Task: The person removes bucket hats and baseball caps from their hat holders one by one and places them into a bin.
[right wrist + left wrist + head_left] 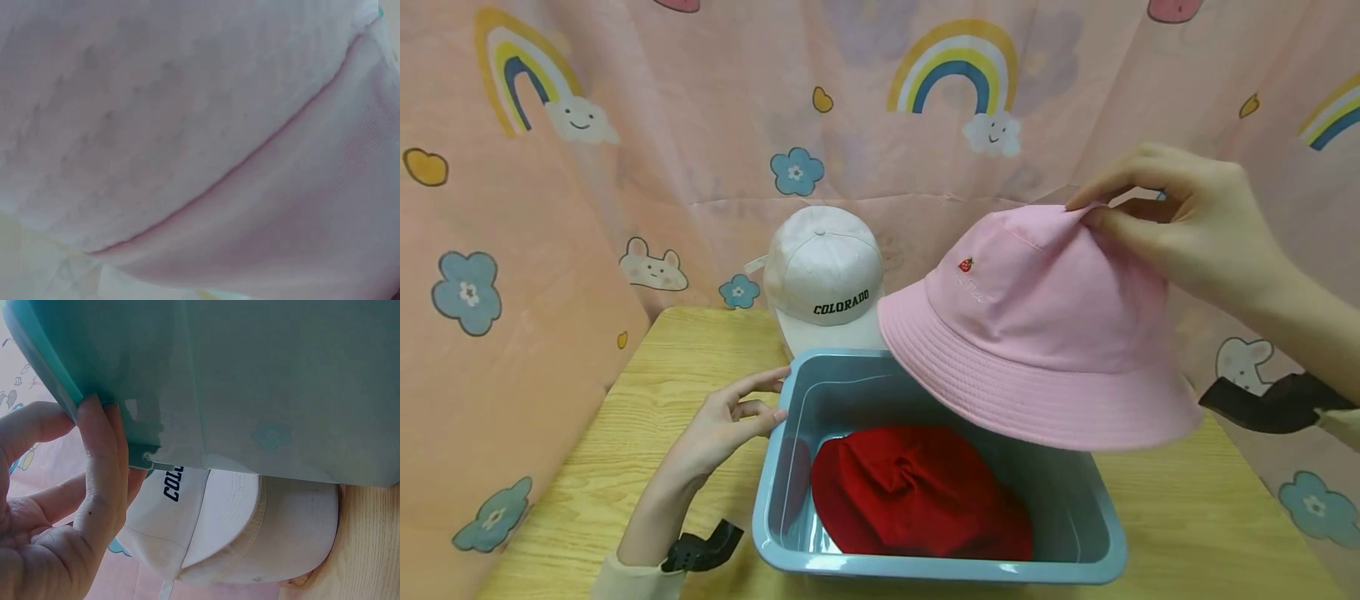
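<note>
A pink bucket hat (pixel 1052 333) with a small strawberry motif hangs over the right part of a blue plastic bin (pixel 940 570). My right hand (pixel 1195 217) pinches the top of its crown between thumb and fingers. In the right wrist view the hat's pink fabric (pixel 187 112) fills nearly everything and hides the fingers. My left hand (pixel 722 429) holds the bin's left rim by thumb and fingers; the left wrist view shows the fingers (pixel 100 469) at the bin's edge. Inside the bin lies a red hat (pixel 917 492), crumpled on the bottom.
Behind the bin stands a white baseball cap (pixel 823 267) lettered COLORADO, its brim toward the bin. The bin rests on a wood-grain table (pixel 692 367). A pink curtain (pixel 715 100) printed with rainbows and flowers encloses the back and sides.
</note>
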The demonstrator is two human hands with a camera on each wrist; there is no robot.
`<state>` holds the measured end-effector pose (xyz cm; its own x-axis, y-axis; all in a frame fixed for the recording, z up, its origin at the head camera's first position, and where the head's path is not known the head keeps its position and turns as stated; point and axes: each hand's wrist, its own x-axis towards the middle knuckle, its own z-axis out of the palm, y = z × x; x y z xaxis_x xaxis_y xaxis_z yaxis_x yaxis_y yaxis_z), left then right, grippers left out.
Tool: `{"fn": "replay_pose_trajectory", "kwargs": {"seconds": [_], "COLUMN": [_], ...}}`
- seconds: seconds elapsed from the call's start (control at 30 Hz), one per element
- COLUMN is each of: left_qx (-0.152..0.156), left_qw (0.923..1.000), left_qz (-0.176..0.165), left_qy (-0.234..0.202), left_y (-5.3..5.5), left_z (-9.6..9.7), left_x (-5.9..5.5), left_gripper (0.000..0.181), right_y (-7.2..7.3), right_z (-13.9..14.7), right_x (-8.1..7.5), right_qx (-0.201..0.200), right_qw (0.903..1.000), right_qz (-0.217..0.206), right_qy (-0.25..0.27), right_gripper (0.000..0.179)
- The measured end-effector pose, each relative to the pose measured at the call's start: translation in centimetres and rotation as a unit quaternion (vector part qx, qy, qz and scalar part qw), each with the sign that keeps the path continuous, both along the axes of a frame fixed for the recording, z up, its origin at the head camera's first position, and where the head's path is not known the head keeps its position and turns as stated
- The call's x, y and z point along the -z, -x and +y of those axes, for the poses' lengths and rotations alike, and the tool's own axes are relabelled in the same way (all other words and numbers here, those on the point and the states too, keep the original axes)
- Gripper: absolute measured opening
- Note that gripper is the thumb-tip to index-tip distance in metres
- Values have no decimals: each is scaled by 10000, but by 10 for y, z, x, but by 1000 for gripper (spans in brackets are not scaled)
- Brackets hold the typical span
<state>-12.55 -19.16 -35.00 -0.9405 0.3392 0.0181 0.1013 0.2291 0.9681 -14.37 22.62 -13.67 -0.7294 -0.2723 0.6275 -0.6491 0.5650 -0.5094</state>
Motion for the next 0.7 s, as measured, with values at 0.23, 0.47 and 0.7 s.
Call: {"fn": "replay_pose_trajectory", "kwargs": {"seconds": [0.23, 0.47, 0.7], "left_qx": [-11, -41, -22], "left_qw": [10000, 10000, 10000], "left_qz": [14, 25, 20], "left_qy": [6, 27, 17], "left_y": [-1, -1, 0], "left_z": [1, 1, 0], "left_x": [-1, -1, 1], "left_gripper": [55, 55, 55], "right_y": [-10, -24, 28], "right_z": [-11, -29, 13], "right_x": [2, 0, 38], "right_qx": [-731, -1665, -2395], "right_qw": [9970, 9856, 9701], "right_qz": [211, 142, -326], "right_qy": [-165, 240, 228], "right_gripper": [23, 26, 30]}}
